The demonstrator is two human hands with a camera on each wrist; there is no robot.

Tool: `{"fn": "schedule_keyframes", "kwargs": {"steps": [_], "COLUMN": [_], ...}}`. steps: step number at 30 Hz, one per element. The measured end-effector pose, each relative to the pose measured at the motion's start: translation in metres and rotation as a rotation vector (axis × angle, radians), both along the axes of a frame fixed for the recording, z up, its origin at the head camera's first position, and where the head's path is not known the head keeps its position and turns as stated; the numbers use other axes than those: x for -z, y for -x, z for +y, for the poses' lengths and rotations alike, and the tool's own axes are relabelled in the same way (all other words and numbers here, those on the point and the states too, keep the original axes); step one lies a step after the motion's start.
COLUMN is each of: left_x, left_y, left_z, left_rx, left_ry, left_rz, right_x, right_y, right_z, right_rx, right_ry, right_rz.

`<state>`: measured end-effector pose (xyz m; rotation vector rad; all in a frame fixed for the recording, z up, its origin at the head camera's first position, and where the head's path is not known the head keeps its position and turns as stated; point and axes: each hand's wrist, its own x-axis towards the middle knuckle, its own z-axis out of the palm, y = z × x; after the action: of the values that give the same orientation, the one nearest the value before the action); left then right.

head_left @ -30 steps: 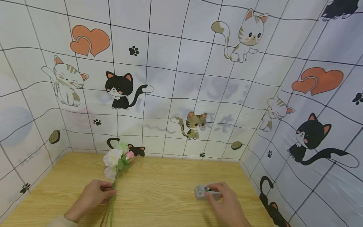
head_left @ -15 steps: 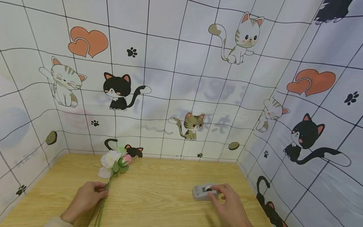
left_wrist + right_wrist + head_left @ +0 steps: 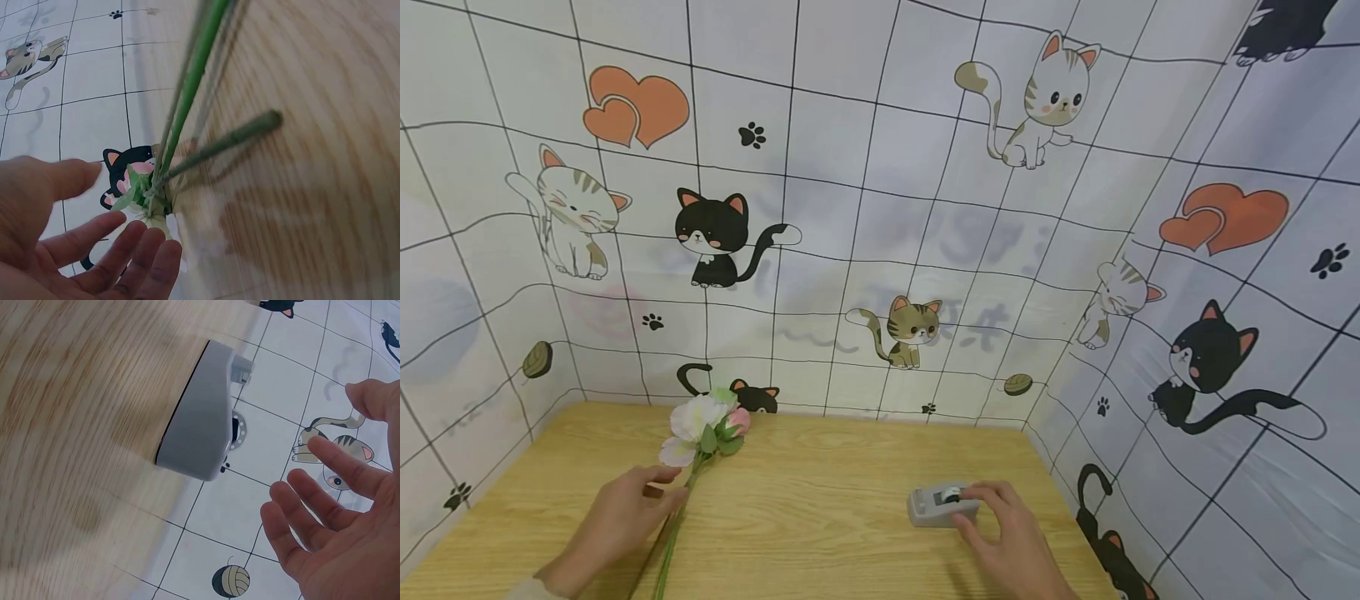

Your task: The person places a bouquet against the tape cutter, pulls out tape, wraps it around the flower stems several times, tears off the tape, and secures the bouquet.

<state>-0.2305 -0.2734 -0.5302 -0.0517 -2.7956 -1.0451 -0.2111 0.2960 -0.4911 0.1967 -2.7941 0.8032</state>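
Observation:
A bunch of flowers, white and pink on long green stems, lies on the left part of the table. Close beside its stems is my left hand; in the left wrist view the thumb and fingers are spread apart and hold nothing. A grey tape dispenser stands upright on the right part of the table. My right hand is at its right end. In the right wrist view a gap shows between the loosely extended fingers and the dispenser's grey body.
The wood-grain table carries both things. A white sheet printed with cats, hearts and grid lines stands behind the table and along its sides. The flower heads lie near the table's back edge.
The flowers shifted slightly left with my left hand on their stems, and now that hand has let go, its fingers opened. My right hand has moved slightly beside the dispenser.

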Motion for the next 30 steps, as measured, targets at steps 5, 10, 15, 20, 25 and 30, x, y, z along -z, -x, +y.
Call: {"fn": "schedule_keyframes", "kwargs": {"steps": [5,10,15,20,25,30], "left_x": [0.0,-0.005,-0.011,-0.011,-0.007,-0.002], "left_y": [-0.01,-0.02,-0.027,-0.034,-0.039,-0.042], "left_z": [0.004,0.008,0.009,0.009,0.009,0.009], "left_rx": [0.012,0.003,-0.003,0.01,0.014,0.024], "left_ry": [0.096,0.204,0.29,0.373,0.427,0.45], "left_rz": [0.197,0.275,0.287,0.289,0.245,0.195], "right_x": [0.003,0.003,0.005,0.008,0.013,0.023], "right_y": [0.0,-0.001,0.001,0.002,0.003,0.004], "right_z": [0.008,0.011,0.015,0.018,0.022,0.024], "right_rx": [-0.035,-0.067,-0.091,-0.091,-0.092,-0.111], "right_ry": [-0.092,-0.196,-0.282,-0.327,-0.337,-0.305], "right_rz": [0.081,0.202,0.28,0.273,0.228,0.268]}}
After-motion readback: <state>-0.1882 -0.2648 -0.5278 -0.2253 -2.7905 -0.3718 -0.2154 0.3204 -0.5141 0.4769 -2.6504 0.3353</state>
